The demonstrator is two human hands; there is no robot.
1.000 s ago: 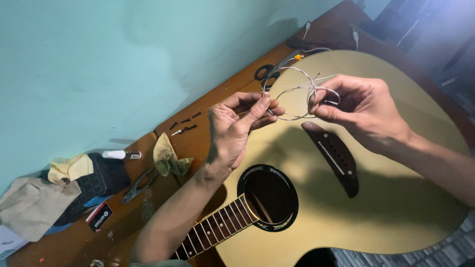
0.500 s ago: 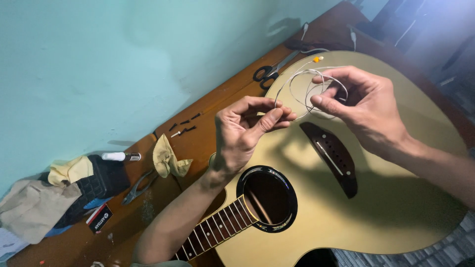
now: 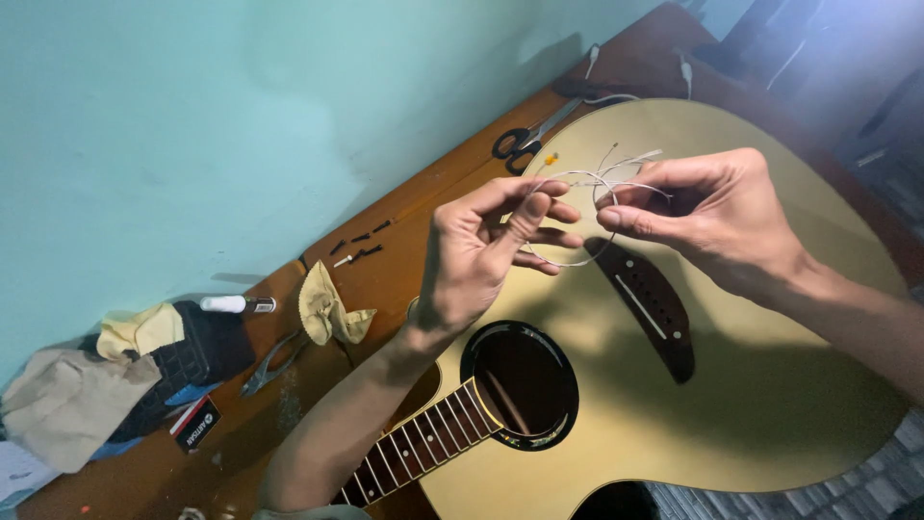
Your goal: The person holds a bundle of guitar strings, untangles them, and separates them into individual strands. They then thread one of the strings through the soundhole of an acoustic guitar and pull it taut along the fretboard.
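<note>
left fingers: thumb and forefinger of the left hand [image 3: 476,255] pinched shut on the near-left arc of the coiled guitar string [image 3: 577,207]; other fingers half curled, loose
right fingers: right hand [image 3: 717,221] pinches the coil's far-right side between thumb and forefinger, closed on the wire, remaining fingers bent beneath
string position: held in the air between both hands, above the guitar top, just over the bridge [image 3: 647,306]
string shape: thin pale wire looped into a small ring; loose ends stick out up and to the right, past the right fingertips
key relation: coil lies directly between the two pinches, its plane roughly facing the camera; both hands equally near, each already on it
yellow ball end: small orange-yellow dot [image 3: 551,159] just above the coil, toward the scissors; whether it is on this string I cannot tell
guitar [image 3: 770,414]: cream body flat on the tabletop [image 3: 404,221], soundhole under left wrist, neck runs toward lower left
beyond: black scissors [image 3: 520,140] by the wall edge, bridge pins [image 3: 361,250], yellow cloth [image 3: 327,310], pliers [image 3: 274,361]
</note>
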